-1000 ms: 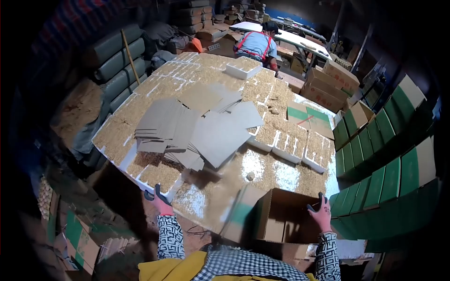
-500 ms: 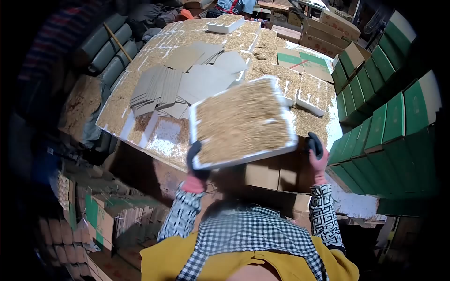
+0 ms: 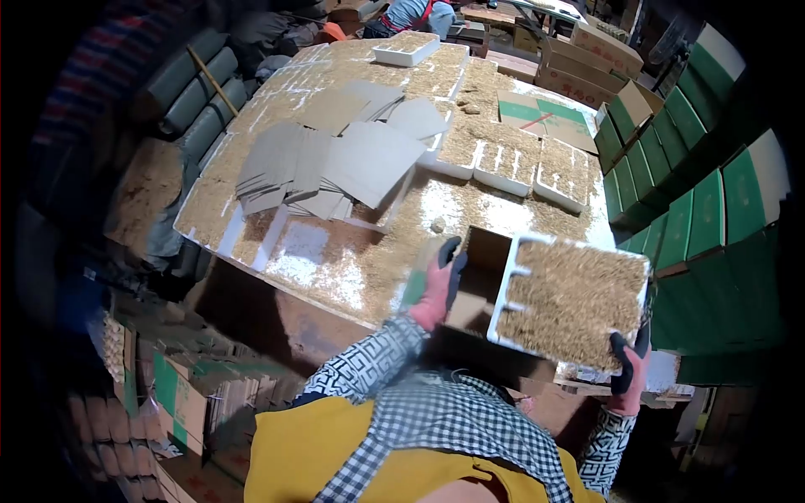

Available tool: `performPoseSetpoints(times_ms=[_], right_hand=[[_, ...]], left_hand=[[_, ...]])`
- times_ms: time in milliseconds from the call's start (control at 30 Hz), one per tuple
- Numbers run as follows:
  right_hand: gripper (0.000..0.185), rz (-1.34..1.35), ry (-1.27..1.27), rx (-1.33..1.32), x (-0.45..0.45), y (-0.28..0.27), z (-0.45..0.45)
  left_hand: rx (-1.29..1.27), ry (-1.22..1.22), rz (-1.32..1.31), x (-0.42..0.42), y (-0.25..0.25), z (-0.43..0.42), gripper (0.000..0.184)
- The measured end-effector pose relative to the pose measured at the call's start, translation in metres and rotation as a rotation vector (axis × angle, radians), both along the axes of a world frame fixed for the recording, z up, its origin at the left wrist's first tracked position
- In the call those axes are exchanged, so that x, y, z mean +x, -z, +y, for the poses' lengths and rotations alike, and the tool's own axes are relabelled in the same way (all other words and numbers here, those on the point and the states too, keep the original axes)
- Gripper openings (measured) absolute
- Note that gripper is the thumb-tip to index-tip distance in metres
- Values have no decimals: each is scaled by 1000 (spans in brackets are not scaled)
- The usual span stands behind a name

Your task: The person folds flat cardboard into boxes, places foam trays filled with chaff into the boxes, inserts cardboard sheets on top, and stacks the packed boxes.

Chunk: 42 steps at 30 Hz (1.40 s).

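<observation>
A white tray (image 3: 579, 303) filled with brown flaky material is tilted over the right part of an open cardboard box (image 3: 488, 261). My right hand (image 3: 631, 365), in a pink and dark glove, grips the tray's lower right corner. At the box's left side is my left hand (image 3: 440, 285), gloved the same way, with its fingers pointing up and close together; it is apart from the tray. Whether it holds the box's edge is hard to make out. The box's inside shows only in part, as the tray covers its right side.
Grey cardboard sheets (image 3: 314, 163) lie on the wide table (image 3: 323, 264) among more filled trays (image 3: 503, 168). Green boxes (image 3: 708, 205) line the right side. A person (image 3: 411, 17) is bent over at the far end. Grey sacks (image 3: 197, 84) are stacked at the left.
The filled tray has gone from the table's front left, through the middle, to above the box at the right. My left hand has let go of it, and my right hand has taken hold.
</observation>
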State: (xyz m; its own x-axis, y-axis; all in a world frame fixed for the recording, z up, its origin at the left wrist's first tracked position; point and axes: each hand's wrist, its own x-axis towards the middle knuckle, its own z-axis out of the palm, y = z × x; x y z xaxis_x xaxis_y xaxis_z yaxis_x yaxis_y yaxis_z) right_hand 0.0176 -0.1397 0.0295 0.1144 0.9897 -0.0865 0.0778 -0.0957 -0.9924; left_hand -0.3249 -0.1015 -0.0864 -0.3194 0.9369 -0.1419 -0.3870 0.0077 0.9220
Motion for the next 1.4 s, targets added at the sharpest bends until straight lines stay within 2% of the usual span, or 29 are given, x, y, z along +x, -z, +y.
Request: performPoseSetpoints(times_ms=[67, 133, 167, 233, 300, 367, 433, 467, 500, 533, 600, 667, 733, 767, 800, 867, 933, 1000, 1067, 1100, 1133, 1167, 1200, 1233, 1267, 1300, 1333, 1367, 1400], right_hand=[[78, 262, -105, -156, 4, 30, 4], [78, 146, -75, -73, -46, 44, 14], [78, 173, -83, -184, -62, 42, 16], [74, 164, -135, -127, -85, 48, 26], [72, -17, -168, -88, -91, 53, 35], [71, -307, -206, -45, -81, 62, 38], [75, -507, -228, -35, -82, 53, 36], [78, -576, -254, -63, -85, 50, 35], [79, -617, -253, -92, -86, 53, 34], [80, -654, -263, -115, -90, 56, 35], [81, -796, -320, -249, -102, 61, 35], [79, -963, -434, -342, -104, 78, 42], [65, -1219, -489, -289, -105, 81, 47], [56, -1292, -491, -285, -109, 76, 50], [48, -1361, -498, -277, -112, 73, 54], [39, -1423, -632, -395, -116, 64, 69], [32, -1488, -619, -181, -116, 96, 76], [29, -1530, -566, -32, -112, 122, 78], [30, -1629, -409, 84, -116, 108, 51], [33, -1362, -283, 232, -106, 96, 35], [37, -1088, -168, 383, -99, 82, 20], [39, -971, -79, 407, -80, 66, 7], [43, -832, 14, 331, -59, 72, -2], [38, -790, 204, 312, -35, 86, -8], [37, -852, 316, 126, -2, 110, -11], [37, -843, 366, -278, 31, 135, -6], [42, -997, 256, -349, 68, 176, -1], [49, -932, 332, -215, 90, 220, -4], [54, -1036, 244, -274, 101, 244, 0]], left_hand=[[86, -16, 82, 0, 12, 2, 38], [-115, -11, -264, -31, 46, 16, 35], [-110, 35, 51, -61, 81, 35, 45], [-229, -232, 1471, -94, 15, 44, 64], [-326, -128, 1875, -154, 36, 84, 91], [-369, -111, 2097, -195, 59, 109, 97], [-384, -118, 2086, -210, 68, 125, 91], [-390, -103, 1984, -196, 49, 124, 83], [-187, -96, 1820, -186, 45, 123, 77], [-7, -95, 1647, -180, 39, 118, 72], [136, 114, 796, -138, 27, 92, 55], [33, 398, 610, -110, 28, 62, 52], [-35, 488, 858, -88, 19, 47, 46], [29, 441, 794, -94, 30, 50, 43], [60, 335, 929, -99, 21, 56, 52], [76, -124, 1970, -126, 14, 81, 66], [-305, -92, 2144, -141, 13, 101, 76], [-253, -3, 2349, -178, 35, 113, 72], [-200, 166, 2198, -236, 79, 146, 59], [-37, 101, 2146, -251, 85, 156, 45], [-131, 133, 2106, -246, 61, 160, 34], [-11, -23, 2172, -263, 58, 173, 30], [92, -197, 2225, -278, 55, 181, 25], [-128, -232, 2191, -264, 25, 177, 22], [-347, -271, 2149, -248, -19, 173, 20], [-311, -313, 2095, -247, -44, 171, 18], [-279, -355, 2043, -248, -60, 165, 16], [-184, -400, 1987, -237, -67, 156, 15], [-56, -346, 2064, -230, -67, 153, 15]])
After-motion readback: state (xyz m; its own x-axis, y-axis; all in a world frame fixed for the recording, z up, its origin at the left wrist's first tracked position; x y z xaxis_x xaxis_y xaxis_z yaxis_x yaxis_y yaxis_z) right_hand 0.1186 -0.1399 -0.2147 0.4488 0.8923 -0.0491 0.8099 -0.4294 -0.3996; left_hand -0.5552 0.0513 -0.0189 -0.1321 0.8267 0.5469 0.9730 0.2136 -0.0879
